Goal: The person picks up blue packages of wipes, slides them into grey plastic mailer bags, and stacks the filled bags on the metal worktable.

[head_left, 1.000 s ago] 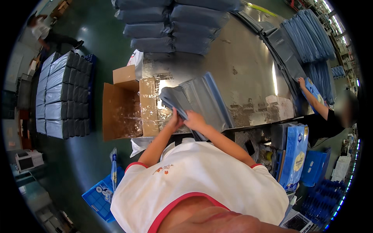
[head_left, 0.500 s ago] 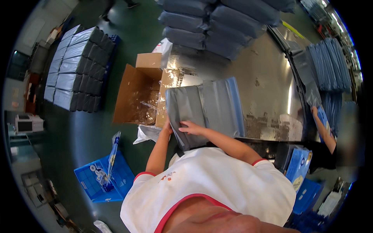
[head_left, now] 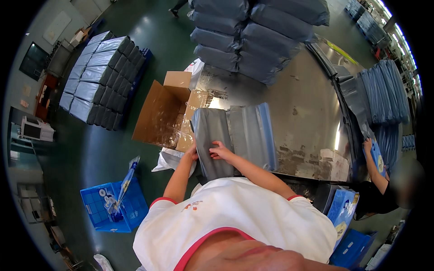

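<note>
The folded grey sheeting (head_left: 246,131) lies at the near edge of the metal surface (head_left: 309,135), directly in front of the person's body. Clock directions are taken from the middle of this sheeting, with 12 o'clock pointing away from the person. The left hand (head_left: 193,152) is at the 8 o'clock side, against the margin of the sheeting; its fingertips are partly hidden there, so whether it pinches the edge cannot be told. The right hand (head_left: 220,151) lies over the upper face, also toward 8 o'clock, with the fingers loosely curled and apart and no fold visibly gripped between them. The open cardboard box (head_left: 153,115) stands just beside the sheeting at 10 o'clock; a pile of grey wrapped packs (head_left: 264,45) rises at 12 o'clock. A blue crate (head_left: 92,203) stands on the floor at 8 o'clock, well apart. Handling: the sheeting appears to be thin, glossy plastic in several layers; judge it light to moderate in weight, soft, limp and prone to slide on itself. Breakage is unlikely, but creasing and shifting layers are probable. Recommended hold: grip all layers together at the folded 9 o'clock margin, and support the opposite 3 o'clock edge, where a bluish band shows, with a flat palm.
</note>
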Motion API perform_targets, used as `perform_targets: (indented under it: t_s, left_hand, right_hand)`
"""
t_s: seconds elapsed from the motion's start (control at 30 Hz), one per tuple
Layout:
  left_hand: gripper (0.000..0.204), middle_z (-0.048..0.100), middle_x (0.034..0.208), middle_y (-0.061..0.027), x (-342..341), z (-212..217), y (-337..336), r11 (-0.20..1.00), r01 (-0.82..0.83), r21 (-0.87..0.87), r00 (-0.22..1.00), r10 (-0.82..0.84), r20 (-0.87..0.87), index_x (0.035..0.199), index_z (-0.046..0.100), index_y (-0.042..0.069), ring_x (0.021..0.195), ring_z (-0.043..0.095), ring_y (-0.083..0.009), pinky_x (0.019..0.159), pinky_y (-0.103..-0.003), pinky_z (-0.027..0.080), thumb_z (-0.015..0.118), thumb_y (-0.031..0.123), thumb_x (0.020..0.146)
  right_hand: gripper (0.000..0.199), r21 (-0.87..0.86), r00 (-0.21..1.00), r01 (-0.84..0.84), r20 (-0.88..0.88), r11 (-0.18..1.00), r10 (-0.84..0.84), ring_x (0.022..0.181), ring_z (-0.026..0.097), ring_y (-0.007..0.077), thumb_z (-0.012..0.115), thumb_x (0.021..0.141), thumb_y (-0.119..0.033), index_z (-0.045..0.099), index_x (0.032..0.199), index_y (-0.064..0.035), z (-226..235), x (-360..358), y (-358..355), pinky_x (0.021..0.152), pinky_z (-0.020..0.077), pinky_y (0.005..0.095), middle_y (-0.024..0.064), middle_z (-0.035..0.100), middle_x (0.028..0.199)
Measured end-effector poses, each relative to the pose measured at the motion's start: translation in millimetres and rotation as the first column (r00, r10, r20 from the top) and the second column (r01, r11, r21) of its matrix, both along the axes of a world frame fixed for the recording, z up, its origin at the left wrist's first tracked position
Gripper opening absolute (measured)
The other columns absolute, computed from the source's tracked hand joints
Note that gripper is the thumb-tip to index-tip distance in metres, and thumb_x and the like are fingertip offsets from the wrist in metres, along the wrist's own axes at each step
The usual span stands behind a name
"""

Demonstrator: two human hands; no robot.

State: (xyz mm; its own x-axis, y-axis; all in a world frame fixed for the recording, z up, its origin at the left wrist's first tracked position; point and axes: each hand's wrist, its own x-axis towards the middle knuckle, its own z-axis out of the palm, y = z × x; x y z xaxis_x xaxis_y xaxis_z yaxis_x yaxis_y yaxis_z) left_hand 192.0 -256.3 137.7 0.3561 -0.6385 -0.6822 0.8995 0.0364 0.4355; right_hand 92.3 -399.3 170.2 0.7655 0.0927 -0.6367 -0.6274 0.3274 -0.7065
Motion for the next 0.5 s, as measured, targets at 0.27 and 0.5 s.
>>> perform_targets:
  t_s: [0.27,0.5]
  left_hand:
    - [0.066,0.055,0.1,-0.0091,8.2,2.5,37.9,0.993,-0.107,0.042,0.992,0.104,0.065,0.108,0.046,0.002,0.092,0.052,-0.0227,0.08,-0.035,0.042,0.043,0.058,0.073]
    - [0.05,0.056,0.092,-0.011,4.3,-24.6,31.3,0.853,-0.121,0.508,0.872,-0.153,0.465,0.102,0.048,-0.001,0.08,0.055,-0.0206,0.072,-0.031,0.044,0.07,0.018,0.061]
  right_hand:
    - [0.067,-0.502,0.788,-0.382,0.261,0.776,0.557,0.084,0.049,0.0149,0.061,0.071,-0.023,0.024,0.127,-0.014,-13.9,-9.8,9.4,0.065,0.0442,0.0286,0.0097,0.049,0.1]
    - [0.069,-0.953,0.985,0.109,0.142,0.281,0.099,0.109,0.034,0.0307,0.062,0.063,-0.024,0.03,0.122,-0.0069,-24.9,-15.9,-35.8,0.088,0.0294,0.0394,0.0204,0.036,0.117]
